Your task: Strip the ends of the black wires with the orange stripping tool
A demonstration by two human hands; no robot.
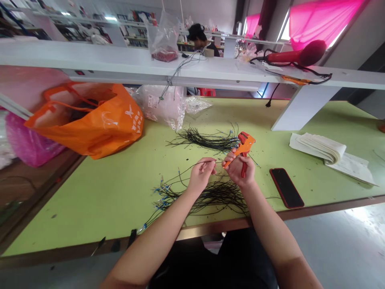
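Note:
My left hand (202, 173) pinches a thin black wire (197, 163) near its end, over the middle of the table. My right hand (243, 170) is wrapped round an orange and red wire stripper (246, 141), whose head points up and away from me. The two hands are close together but apart. Beyond them lies a bundle of black wires (204, 139), its right end partly hidden by the tool. Under my forearms spreads another bundle of black wires (216, 196), with blue-marked ends (162, 196) at the left.
An orange bag (99, 132) stands at the left beside clear plastic packaging (164, 104). A phone (286, 188) and folded papers (323, 148) lie to the right. Above the table's back runs a white shelf (120, 60) bearing a red heat gun (288, 56). Beyond it is another person (200, 38).

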